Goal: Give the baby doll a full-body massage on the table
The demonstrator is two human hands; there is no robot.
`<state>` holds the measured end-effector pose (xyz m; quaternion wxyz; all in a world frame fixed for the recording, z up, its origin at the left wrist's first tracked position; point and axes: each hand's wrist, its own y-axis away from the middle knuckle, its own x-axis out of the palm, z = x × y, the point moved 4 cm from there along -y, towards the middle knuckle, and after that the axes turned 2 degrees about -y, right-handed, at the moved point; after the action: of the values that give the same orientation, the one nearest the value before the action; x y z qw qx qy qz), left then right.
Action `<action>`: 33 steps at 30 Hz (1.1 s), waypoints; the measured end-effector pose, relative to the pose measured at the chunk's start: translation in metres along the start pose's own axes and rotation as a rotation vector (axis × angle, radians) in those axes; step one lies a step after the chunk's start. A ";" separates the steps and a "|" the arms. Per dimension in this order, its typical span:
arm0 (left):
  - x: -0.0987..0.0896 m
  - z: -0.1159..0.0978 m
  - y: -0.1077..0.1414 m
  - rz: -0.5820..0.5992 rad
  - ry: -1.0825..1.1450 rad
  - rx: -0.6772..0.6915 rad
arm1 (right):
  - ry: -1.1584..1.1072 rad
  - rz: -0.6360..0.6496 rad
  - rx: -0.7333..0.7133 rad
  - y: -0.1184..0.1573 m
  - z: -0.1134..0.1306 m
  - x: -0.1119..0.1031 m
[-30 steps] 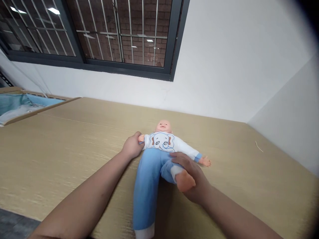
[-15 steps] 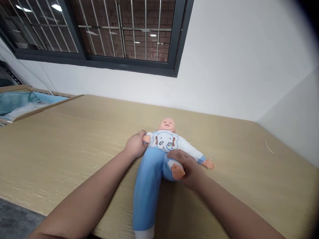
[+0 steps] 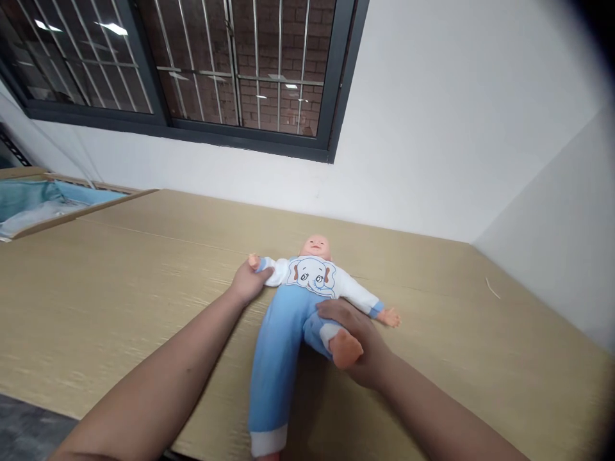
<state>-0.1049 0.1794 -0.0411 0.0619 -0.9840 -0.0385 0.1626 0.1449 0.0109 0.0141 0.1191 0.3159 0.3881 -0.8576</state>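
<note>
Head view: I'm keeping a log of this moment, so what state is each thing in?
Doll, lying face up
Left hand, closed on the held arm
Bent leg, folded, foot raised
Right hand, gripping the bent leg
Other leg, extended toward the camera
Free arm, stretched out sideways
Window, barred; whether latched, cannot tell
</note>
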 end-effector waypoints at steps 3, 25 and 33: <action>0.000 0.013 -0.008 0.008 0.306 -0.124 | -0.034 0.103 -0.037 0.010 0.021 0.005; 0.003 0.006 -0.004 -0.003 0.404 -0.147 | 0.306 0.254 -0.266 0.032 0.059 0.038; -0.002 -0.019 0.006 0.027 -0.361 0.159 | 0.149 -0.092 -0.041 0.027 0.013 0.003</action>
<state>-0.1000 0.1711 -0.0239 0.1295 -0.9313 -0.0229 0.3396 0.1486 -0.0163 0.0024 0.0570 0.3584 0.4275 -0.8280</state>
